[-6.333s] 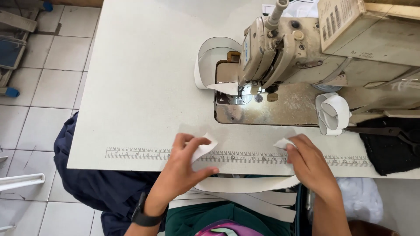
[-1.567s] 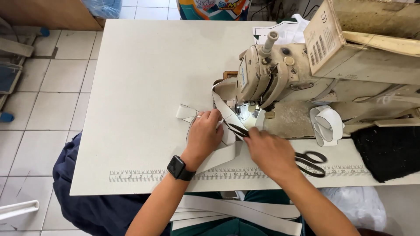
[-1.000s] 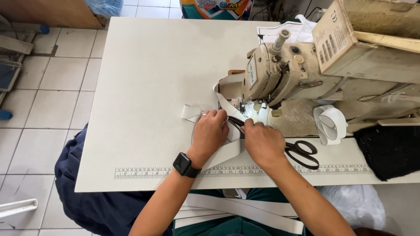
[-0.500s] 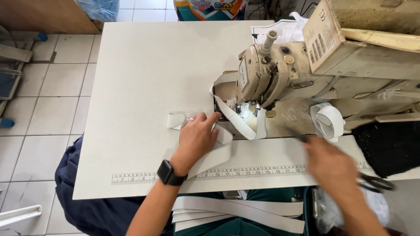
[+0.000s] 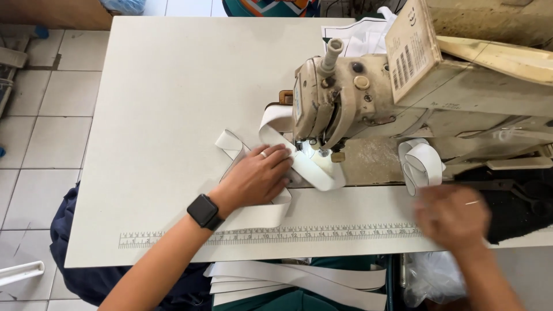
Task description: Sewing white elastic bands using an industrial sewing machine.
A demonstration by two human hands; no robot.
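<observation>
While the left hand (image 5: 256, 178) is lying flat with its fingers spread and pressing down on a white strap (image 5: 262, 212), the strap is resting on the pale table (image 5: 173, 86) just in front of the sewing machine (image 5: 345, 103). Nothing is being pinched there; the palm and fingers are simply holding the band against the tabletop. One end of the strap is looping up to the left of the fingers, and another length is running from under the fingertips to the lit spot beneath the machine's needle. A ring is showing on one finger, and a black watch (image 5: 203, 211) is sitting on the wrist.

The right hand (image 5: 452, 217) is hovering over the table's near edge, well apart from the strap, and it is so blurred that I cannot tell whether it is gripping anything or how its fingers are set. Just above it a small white loop of strap (image 5: 423, 164) is standing on the machine's bed. A printed ruler (image 5: 271, 235) is running along the near edge of the table, passing beneath the left forearm. More white strips (image 5: 299, 279) are lying stacked on the person's lap below the table edge. Dark cloth (image 5: 518, 213) is lying at the right, beside the blurred hand.
</observation>
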